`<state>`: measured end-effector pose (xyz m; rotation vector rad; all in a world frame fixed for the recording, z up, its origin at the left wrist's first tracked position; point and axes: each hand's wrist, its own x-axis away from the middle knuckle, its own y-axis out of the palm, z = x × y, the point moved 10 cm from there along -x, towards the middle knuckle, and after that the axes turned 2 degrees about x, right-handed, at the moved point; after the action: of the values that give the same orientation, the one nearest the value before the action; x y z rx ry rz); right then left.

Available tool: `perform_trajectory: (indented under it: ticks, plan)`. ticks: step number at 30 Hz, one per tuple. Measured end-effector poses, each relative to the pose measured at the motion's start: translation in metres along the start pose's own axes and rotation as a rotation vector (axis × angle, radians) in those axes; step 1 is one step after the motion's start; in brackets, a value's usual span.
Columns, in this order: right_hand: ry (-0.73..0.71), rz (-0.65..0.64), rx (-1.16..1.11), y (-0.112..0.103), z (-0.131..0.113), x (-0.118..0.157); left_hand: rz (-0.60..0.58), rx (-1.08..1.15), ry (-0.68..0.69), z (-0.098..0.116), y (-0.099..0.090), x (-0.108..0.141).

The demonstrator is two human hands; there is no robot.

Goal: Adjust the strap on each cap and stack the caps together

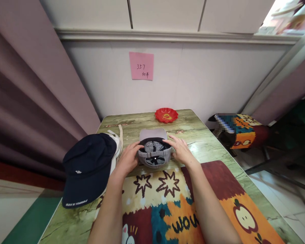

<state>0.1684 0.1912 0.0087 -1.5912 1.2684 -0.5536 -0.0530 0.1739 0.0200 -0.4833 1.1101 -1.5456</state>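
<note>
On the wall, I'm seeing a pink note (141, 66) reading "357"; on the table (191, 130), a mat (162, 200) is showing "WOW" and a navy cap (90, 162) is bearing "IN YOURSELF". With the fingers of my left hand (128, 158) and right hand (181, 150), I'm clamping opposite sides of the upturned grey cap (154, 149) between them.

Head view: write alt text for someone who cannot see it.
A left hand and a right hand hold a gray cap, its inside showing, at a green table. A navy cap lies left, a red dish beyond, a patterned mat nearer.
</note>
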Motion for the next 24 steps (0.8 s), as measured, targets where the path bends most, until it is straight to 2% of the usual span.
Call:
perform_trajectory:
  ticks: [3, 6, 10, 13, 15, 17, 21, 24]
  plan:
    - [-0.007, 0.031, -0.021, 0.002, -0.003, -0.003, 0.022, 0.031, -0.004, 0.001, -0.001, -0.004]
    - [-0.024, 0.072, -0.111, -0.008, -0.006, -0.006, 0.033, 0.164, -0.021, 0.008, -0.011, -0.006]
    - [-0.093, 0.152, -0.411, -0.04, -0.021, -0.003, 0.052, 0.553, -0.078, 0.022, -0.032, -0.004]
    - [-0.051, 0.158, -0.795, -0.052, -0.027, -0.001, 0.154, 0.953, -0.169, 0.023, -0.043, 0.002]
    - [0.05, 0.151, -1.091, -0.048, -0.026, -0.001, 0.287, 1.234, -0.244, 0.016, -0.044, 0.005]
    - [0.171, 0.155, -1.371, -0.035, -0.023, -0.002, 0.378, 1.474, -0.348, 0.005, -0.034, 0.006]
    - [0.37, 0.089, -1.747, 0.0, -0.018, -0.008, 0.328, 1.776, -0.619, -0.011, 0.003, 0.003]
    - [0.435, -0.033, -1.876, 0.021, -0.017, -0.013, 0.244, 1.89, -0.68, -0.012, 0.017, 0.001]
